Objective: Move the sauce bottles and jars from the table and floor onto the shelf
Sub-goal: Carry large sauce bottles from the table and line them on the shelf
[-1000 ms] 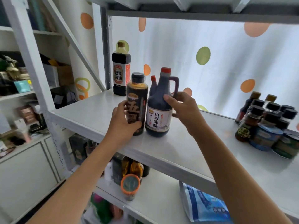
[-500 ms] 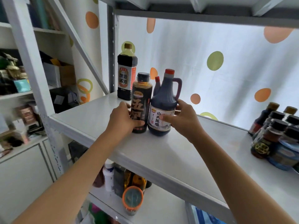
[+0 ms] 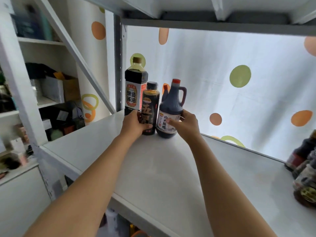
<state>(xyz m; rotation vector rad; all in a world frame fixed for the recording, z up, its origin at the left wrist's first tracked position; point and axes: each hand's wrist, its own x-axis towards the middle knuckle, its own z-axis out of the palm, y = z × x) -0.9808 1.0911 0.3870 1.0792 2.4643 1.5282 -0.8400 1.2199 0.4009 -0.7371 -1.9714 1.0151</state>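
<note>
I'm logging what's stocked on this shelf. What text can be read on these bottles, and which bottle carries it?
"酿造酱油": white label of the tall bottle at the back.
"山西陈醋": label of the handled jug, gripped by the right hand.
Large gold character, partly covered by the left hand: black-capped bottle; unreadable.
Small brand marks on all three, and the jars at the right edge: too blurred.

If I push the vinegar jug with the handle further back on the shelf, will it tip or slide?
The vinegar jug looks nearly full of dark liquid, so it is probably heavy. Its wide base and narrow neck suggest it would slide rather than tip. The white shelf looks smooth, which should help sliding.
</note>
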